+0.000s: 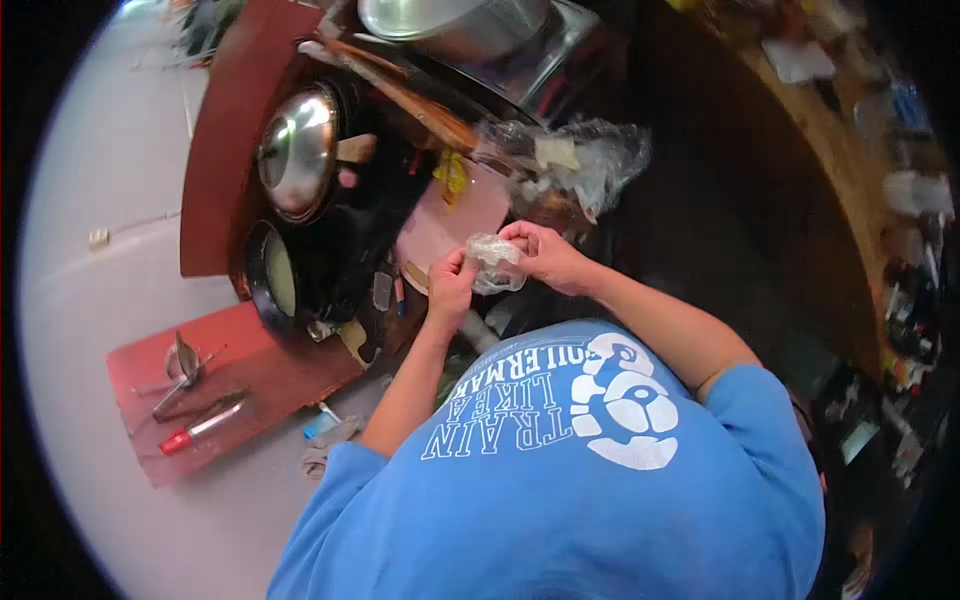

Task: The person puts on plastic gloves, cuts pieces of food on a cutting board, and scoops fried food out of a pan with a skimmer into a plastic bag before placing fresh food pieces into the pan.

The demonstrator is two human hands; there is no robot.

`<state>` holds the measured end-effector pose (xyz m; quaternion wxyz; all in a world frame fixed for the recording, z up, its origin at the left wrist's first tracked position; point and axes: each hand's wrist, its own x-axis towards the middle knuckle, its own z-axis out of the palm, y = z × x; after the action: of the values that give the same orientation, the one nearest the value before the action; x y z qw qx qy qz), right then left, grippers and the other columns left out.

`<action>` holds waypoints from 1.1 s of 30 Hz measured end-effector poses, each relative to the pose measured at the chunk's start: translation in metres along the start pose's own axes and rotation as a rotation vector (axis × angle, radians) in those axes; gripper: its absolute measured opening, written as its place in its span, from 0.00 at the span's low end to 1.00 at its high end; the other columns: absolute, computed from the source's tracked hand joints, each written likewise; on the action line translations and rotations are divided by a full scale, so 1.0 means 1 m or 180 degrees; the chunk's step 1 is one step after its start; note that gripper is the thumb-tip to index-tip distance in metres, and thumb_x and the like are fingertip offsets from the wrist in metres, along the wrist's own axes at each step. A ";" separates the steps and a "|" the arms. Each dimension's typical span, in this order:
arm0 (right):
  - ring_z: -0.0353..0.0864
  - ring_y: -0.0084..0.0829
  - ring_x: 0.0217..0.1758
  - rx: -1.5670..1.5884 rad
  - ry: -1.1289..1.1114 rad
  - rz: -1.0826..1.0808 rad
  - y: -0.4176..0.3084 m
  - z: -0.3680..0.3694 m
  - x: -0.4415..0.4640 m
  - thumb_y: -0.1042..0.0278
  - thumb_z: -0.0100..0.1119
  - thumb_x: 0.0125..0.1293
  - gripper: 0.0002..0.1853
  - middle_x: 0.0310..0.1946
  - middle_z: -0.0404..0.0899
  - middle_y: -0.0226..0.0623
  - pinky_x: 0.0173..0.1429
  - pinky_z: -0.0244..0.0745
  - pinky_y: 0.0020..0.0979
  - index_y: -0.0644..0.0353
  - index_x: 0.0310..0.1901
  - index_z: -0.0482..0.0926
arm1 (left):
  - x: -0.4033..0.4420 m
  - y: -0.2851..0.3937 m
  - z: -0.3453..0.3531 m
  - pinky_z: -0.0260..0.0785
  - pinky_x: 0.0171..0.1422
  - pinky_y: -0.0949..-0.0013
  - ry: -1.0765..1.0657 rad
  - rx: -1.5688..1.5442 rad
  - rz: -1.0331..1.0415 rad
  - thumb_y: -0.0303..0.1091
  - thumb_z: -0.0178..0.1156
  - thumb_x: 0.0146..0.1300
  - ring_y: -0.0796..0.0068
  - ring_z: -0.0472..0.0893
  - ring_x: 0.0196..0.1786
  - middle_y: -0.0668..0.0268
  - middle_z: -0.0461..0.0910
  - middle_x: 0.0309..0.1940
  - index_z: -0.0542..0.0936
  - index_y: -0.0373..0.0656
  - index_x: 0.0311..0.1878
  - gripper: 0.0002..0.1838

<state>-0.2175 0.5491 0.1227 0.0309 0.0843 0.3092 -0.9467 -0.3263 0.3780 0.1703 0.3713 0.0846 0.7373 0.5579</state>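
A crumpled clear plastic bag (pixel 496 272) hangs between my two hands, in front of my blue shirt. My left hand (pixel 452 285) pinches its left edge with thumb and fingers. On the other side, my right hand (pixel 546 256) grips the upper right part of the bag. Whether anything lies inside the bag I cannot tell. Just beyond my hands is a pinkish round board (pixel 470 205), with a yellow wrapper (pixel 452 178) on its far part. Past my right hand lies a larger heap of clear plastic bags (pixel 600 160).
A shiny domed lid (pixel 298 150) and a dark pan (pixel 270 270) stand at the left. On a red board (pixel 230 380) lie a strainer (pixel 183 362) and a red-handled tool (pixel 200 430). A large metal pot (pixel 450 20) sits at the back.
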 end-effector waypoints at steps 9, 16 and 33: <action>0.84 0.29 0.48 0.0484 -0.0568 0.0385 -0.032 0.154 0.057 0.62 0.55 0.75 0.12 0.46 0.83 0.34 0.54 0.80 0.35 0.61 0.52 0.77 | -0.069 0.092 -0.064 0.75 0.54 0.72 0.0828 -0.0750 0.1138 0.29 0.51 0.75 0.73 0.83 0.49 0.61 0.83 0.46 0.76 0.37 0.60 0.15; 0.83 0.25 0.45 0.0387 -0.0289 0.0148 -0.022 0.235 0.084 0.59 0.54 0.76 0.13 0.44 0.82 0.29 0.51 0.80 0.30 0.58 0.53 0.77 | -0.126 0.144 -0.105 0.74 0.54 0.71 0.1650 0.0940 0.2385 0.31 0.63 0.64 0.76 0.82 0.49 0.58 0.84 0.46 0.80 0.38 0.54 0.16; 0.81 0.41 0.56 0.1030 0.0041 0.0422 -0.003 0.267 0.129 0.47 0.55 0.72 0.22 0.52 0.81 0.41 0.67 0.72 0.45 0.60 0.51 0.78 | -0.069 0.100 -0.174 0.76 0.61 0.60 0.1292 -0.4559 0.1338 0.32 0.56 0.72 0.64 0.82 0.52 0.58 0.81 0.48 0.77 0.38 0.54 0.12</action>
<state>-0.3827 0.3928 0.3139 0.0773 0.1145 0.1468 -0.9795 -0.4183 0.2448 0.3080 0.0793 -0.1420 0.2187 0.9621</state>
